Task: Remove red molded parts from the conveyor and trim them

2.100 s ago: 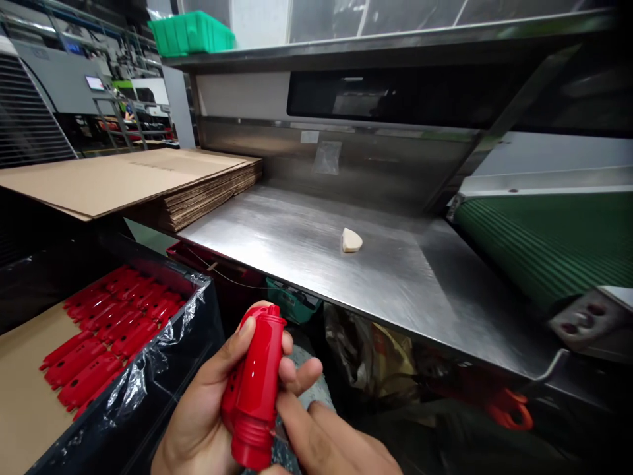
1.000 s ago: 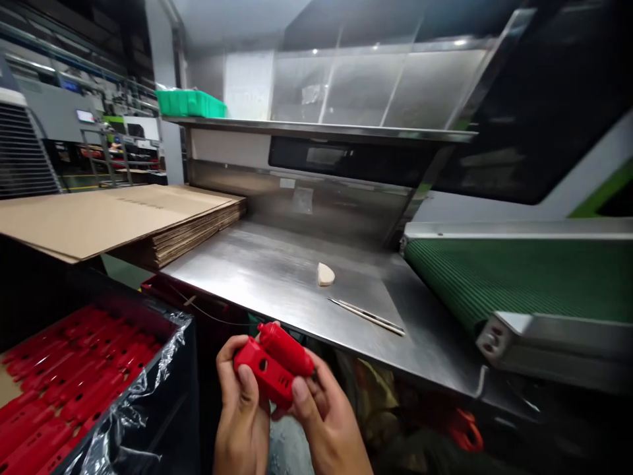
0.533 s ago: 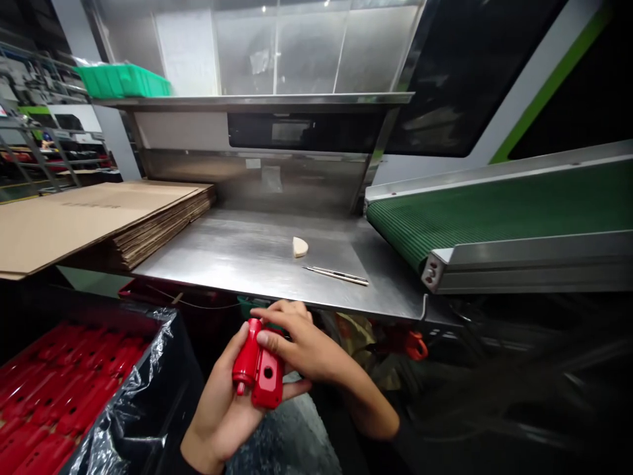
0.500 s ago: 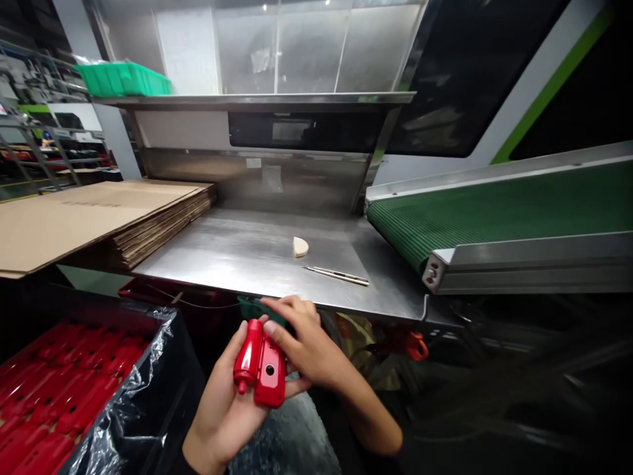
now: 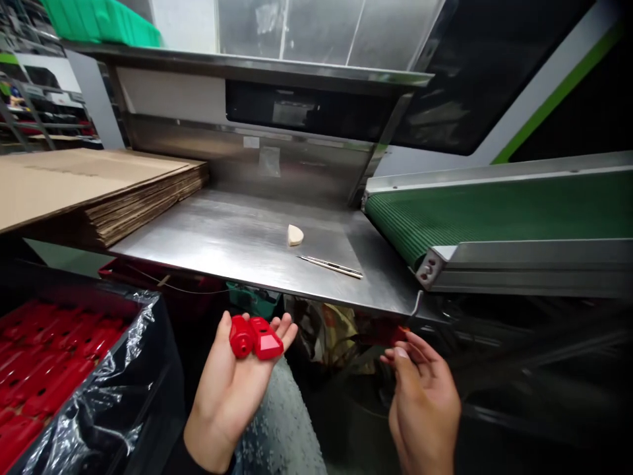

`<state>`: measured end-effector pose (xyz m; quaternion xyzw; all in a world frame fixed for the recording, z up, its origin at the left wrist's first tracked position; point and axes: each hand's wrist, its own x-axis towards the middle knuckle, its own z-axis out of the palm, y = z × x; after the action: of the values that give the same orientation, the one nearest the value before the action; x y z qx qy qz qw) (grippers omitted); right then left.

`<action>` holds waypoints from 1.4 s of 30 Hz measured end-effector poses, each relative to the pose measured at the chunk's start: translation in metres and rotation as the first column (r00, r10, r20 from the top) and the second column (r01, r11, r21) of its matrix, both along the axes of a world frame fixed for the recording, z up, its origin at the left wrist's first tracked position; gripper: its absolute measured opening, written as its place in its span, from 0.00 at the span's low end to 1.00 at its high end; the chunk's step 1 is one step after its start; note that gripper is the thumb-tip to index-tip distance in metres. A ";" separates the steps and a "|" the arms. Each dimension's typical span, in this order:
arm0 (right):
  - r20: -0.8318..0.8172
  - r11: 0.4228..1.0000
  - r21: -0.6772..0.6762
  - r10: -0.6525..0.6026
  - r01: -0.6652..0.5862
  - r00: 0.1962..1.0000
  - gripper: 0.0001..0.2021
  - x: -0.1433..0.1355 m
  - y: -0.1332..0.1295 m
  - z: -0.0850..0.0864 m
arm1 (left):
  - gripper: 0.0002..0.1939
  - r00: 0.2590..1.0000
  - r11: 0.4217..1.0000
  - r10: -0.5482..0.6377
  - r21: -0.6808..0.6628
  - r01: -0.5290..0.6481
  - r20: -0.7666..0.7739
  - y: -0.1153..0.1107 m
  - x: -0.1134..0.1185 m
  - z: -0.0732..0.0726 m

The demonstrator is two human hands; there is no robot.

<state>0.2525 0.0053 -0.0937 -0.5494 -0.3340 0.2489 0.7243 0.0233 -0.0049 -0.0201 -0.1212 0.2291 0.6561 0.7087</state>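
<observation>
On the upturned palm of my left hand (image 5: 225,396) lies a glossy red plastic part (image 5: 256,338), a rounded barrel side by side with a flatter block. Whether these are one piece or two I cannot tell. The thumb lies along the barrel, and the other fingers are partly hidden beneath. Below the table's right front edge, my right hand (image 5: 422,399) has its fingers curled and closed at an orange handle (image 5: 405,328). Most of that handle is hidden by the fingers. A pen-like metal tool (image 5: 330,266) and a cream half-round piece (image 5: 295,235) lie on the steel table (image 5: 217,244).
At left, a plastic-lined dark bin (image 5: 153,356) holds rows of red parts (image 5: 54,353). Flattened cardboard (image 5: 109,178) is stacked above it. A green conveyor belt (image 5: 504,208) slopes up at right. A metal hook (image 5: 418,303) juts from the table edge; a green crate (image 5: 103,23) sits on the shelf.
My right hand has left the red part and moved right to the orange handle below the table edge. The red part stays in my left hand, now tipped with its ends facing me.
</observation>
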 end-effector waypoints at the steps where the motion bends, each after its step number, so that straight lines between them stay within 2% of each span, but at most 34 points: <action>1: 0.003 1.000 -0.003 0.012 -0.012 1.000 0.22 -0.003 0.000 -0.001 | 0.16 0.990 0.998 0.058 0.017 -0.056 -0.127 0.003 0.003 -0.001; 3: 0.019 0.999 -0.016 0.045 -0.044 0.999 0.21 -0.012 -0.002 -0.003 | 0.13 0.929 0.982 0.187 0.069 -0.174 -0.319 0.009 0.010 -0.004; 5: 0.052 0.996 -0.032 0.082 -0.081 0.995 0.21 -0.021 -0.003 -0.006 | 0.14 0.872 0.959 0.282 0.142 -0.245 -0.400 0.013 0.015 -0.005; 8: 0.166 0.991 -0.049 0.128 -0.121 0.978 0.21 -0.028 0.008 0.000 | 0.28 0.763 0.932 0.352 0.281 -0.230 -0.542 0.010 0.016 -0.007; 10: 0.305 0.985 -0.062 0.171 -0.160 0.937 0.19 -0.032 0.029 0.014 | 0.35 0.710 0.922 0.362 0.342 -0.180 -0.603 0.003 0.014 -0.011; 11: 0.391 0.979 -0.072 0.203 -0.190 0.898 0.17 -0.035 0.045 0.023 | 0.36 0.726 0.921 0.348 0.359 -0.149 -0.593 0.000 0.011 -0.014; 14: 0.646 0.951 -0.151 0.302 -0.270 0.701 0.16 -0.051 0.106 0.060 | 0.28 0.898 0.925 0.204 0.377 -0.046 -0.391 -0.006 0.001 -0.022; 16: 0.751 0.944 -0.242 0.329 -0.224 0.572 0.19 -0.067 0.151 0.083 | 0.21 0.964 0.932 0.117 0.361 -0.024 -0.240 -0.006 -0.005 -0.024; 18: 0.794 0.932 -0.345 0.354 -0.112 0.494 0.17 -0.085 0.193 0.100 | 0.15 0.979 0.943 0.102 0.329 -0.040 -0.174 -0.004 -0.008 -0.025; 20: 0.797 0.896 -0.443 0.403 -0.019 0.450 0.14 -0.101 0.225 0.113 | 0.12 0.981 0.949 0.104 0.311 -0.048 -0.164 -0.002 -0.011 -0.024; 22: 0.785 0.861 -0.509 0.461 0.008 0.414 0.13 -0.114 0.241 0.122 | 0.11 0.980 0.953 0.106 0.300 -0.052 -0.166 0.000 -0.015 -0.023; 23: 0.784 0.854 -0.520 0.479 -0.003 0.394 0.12 -0.118 0.241 0.125 | 0.11 0.981 0.954 0.110 0.295 -0.058 -0.162 0.001 -0.017 -0.021; 25: 0.804 0.870 -0.487 0.478 -0.069 0.355 0.12 -0.124 0.222 0.125 | 0.13 0.986 0.960 0.118 0.269 -0.083 -0.118 0.003 -0.024 -0.018; 27: 0.834 0.895 -0.402 0.446 -0.195 0.326 0.12 -0.125 0.176 0.115 | 0.13 0.991 0.968 0.130 0.222 -0.120 -0.029 0.005 -0.032 -0.016; 29: 0.847 0.887 -0.306 0.419 -0.345 0.328 0.13 -0.123 0.111 0.093 | 0.13 0.988 0.973 0.144 0.174 -0.150 0.046 0.009 -0.039 -0.015; 31: 0.851 0.889 -0.188 0.360 -0.418 0.383 0.17 -0.123 0.047 0.066 | 0.13 0.987 0.977 0.146 0.147 -0.154 0.062 0.012 -0.041 -0.017; 33: 0.847 0.836 0.009 0.286 -0.549 0.448 0.21 -0.131 0.001 0.043 | 0.14 0.989 0.980 0.143 0.134 -0.147 0.041 0.015 -0.039 -0.020; 35: 0.842 0.772 0.114 0.259 -0.626 0.472 0.25 -0.142 -0.018 0.032 | 0.14 0.984 0.978 0.176 0.115 -0.175 -0.001 0.016 -0.034 -0.022; 37: 0.847 0.751 0.144 0.243 -0.645 0.472 0.26 -0.151 -0.017 0.030 | 0.12 0.973 0.970 0.226 0.102 -0.221 -0.042 0.015 -0.030 -0.020; 42: 0.850 0.803 0.202 0.141 -0.561 0.508 0.26 -0.150 -0.016 0.037 | 0.14 0.979 0.970 0.200 0.151 -0.192 -0.039 0.009 -0.022 -0.003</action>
<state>0.1026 -0.0108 -0.0565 -0.3323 -0.7782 0.0353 0.5317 0.0011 0.0038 -0.0235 -0.0731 0.1865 0.7410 0.6409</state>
